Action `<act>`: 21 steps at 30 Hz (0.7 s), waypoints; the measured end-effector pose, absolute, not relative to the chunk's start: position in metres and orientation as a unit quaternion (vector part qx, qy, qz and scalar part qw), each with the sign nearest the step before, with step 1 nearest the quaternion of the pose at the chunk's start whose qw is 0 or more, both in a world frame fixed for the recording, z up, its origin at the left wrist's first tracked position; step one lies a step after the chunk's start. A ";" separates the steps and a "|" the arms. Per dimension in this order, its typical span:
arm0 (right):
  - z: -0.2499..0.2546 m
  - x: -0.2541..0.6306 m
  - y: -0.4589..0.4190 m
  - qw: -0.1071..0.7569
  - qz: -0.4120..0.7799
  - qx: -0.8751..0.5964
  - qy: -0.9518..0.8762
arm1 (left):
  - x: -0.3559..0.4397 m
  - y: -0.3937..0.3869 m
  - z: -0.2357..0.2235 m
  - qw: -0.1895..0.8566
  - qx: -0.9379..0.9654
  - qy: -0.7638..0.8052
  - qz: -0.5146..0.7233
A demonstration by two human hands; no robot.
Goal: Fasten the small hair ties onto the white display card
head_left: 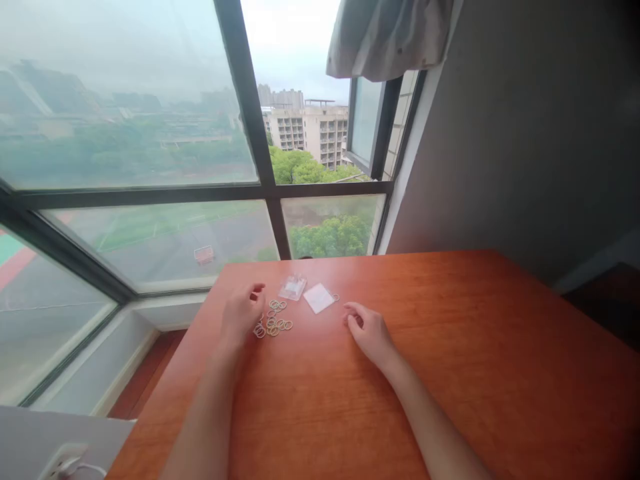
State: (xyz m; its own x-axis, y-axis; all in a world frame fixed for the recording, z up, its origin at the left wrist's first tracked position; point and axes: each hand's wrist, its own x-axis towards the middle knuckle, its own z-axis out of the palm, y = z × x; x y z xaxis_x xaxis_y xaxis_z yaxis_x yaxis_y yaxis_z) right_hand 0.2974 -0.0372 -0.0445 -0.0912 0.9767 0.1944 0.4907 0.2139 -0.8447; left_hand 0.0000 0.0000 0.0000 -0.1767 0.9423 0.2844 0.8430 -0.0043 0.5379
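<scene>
"Bare forearms (210,413) reach in from the bottom edge over the reddish-brown tabletop (320,407). How are the hands?"

"Left hand (241,313), left of centre: fingers loosely curled, their undersides hidden, so whether it has hold of anything can't be told. Right hand (370,333), right of centre: partly open, fingers bent toward the left, nothing visible in its grasp."

"And the rings?"

"Thin, pale rings (273,323) lie in a loose cluster just beside the left hand, some overlapping. Between the hands, farther up the frame, sits a clear plastic box (293,287), with a white square (319,298) near its right side. One single ring (336,297) lies at that square's right corner, close above the right hand's fingertips."

"Beyond those?"

"Dark window frames (270,191) cross behind the table. Trees (313,167) and pale buildings (325,130) show through at upper centre, below a gathered curtain (387,43). Grey wall (505,153) fills the upper right; a white socket (67,460) is at lower left."
</scene>
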 end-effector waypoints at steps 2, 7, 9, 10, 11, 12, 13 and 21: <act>-0.043 0.297 -0.039 0.380 0.293 -0.548 -0.686 | 0.024 -0.004 0.003 0.124 0.668 0.660 0.320; -0.034 0.296 -0.045 0.302 0.211 -0.560 -0.743 | 0.094 -0.024 -0.006 0.224 0.808 0.493 0.234; -0.031 0.295 -0.047 0.267 0.182 -0.568 -0.757 | 0.113 -0.031 -0.012 0.221 0.830 0.472 0.200; -0.029 0.295 -0.048 0.255 0.174 -0.570 -0.761 | 0.120 -0.034 -0.015 0.206 0.835 0.474 0.190; -0.029 0.295 -0.048 0.249 0.169 -0.572 -0.763 | 0.125 -0.036 -0.017 0.191 0.840 0.476 0.179; -0.028 0.295 -0.048 0.245 0.167 -0.574 -0.764 | 0.127 -0.037 -0.018 0.181 0.842 0.477 0.174; -0.028 0.295 -0.048 0.242 0.167 -0.575 -0.764 | 0.129 -0.038 -0.020 0.171 0.844 0.478 0.170; -0.029 0.294 -0.048 0.235 0.161 -0.573 -0.769 | 0.126 -0.036 -0.026 0.153 0.850 0.472 0.178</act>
